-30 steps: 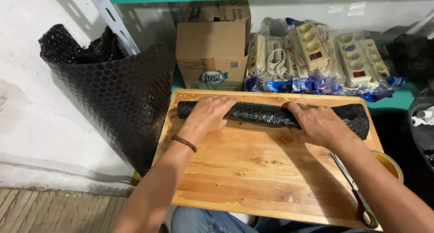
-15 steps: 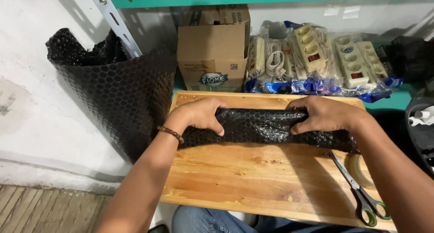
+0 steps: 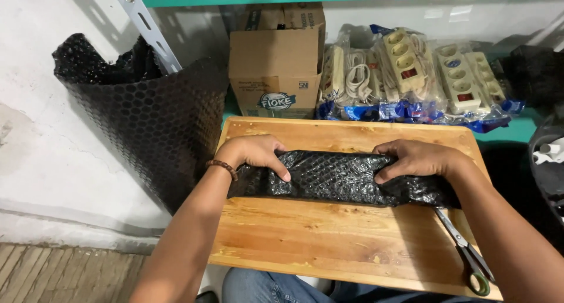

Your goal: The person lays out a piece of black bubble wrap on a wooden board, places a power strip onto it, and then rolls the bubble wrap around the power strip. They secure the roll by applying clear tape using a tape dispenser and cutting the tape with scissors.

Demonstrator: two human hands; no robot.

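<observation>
You clamp both ends of the black bubble-wrap bundle (image 3: 335, 178) lying across the middle of the board (image 3: 329, 244), left hand (image 3: 254, 153) and right hand (image 3: 416, 161) curled over it, seemingly to keep the wrap from springing open, scissors (image 3: 465, 255) near right.

Wooden board (image 3: 329, 244) used as a work surface

On it there's a long bundle wrapped in black bubble wrap (image 3: 335, 178) lying across the middle, and a pair of scissors (image 3: 464, 253) near the right edge, handles hanging toward the front corner.
</observation>
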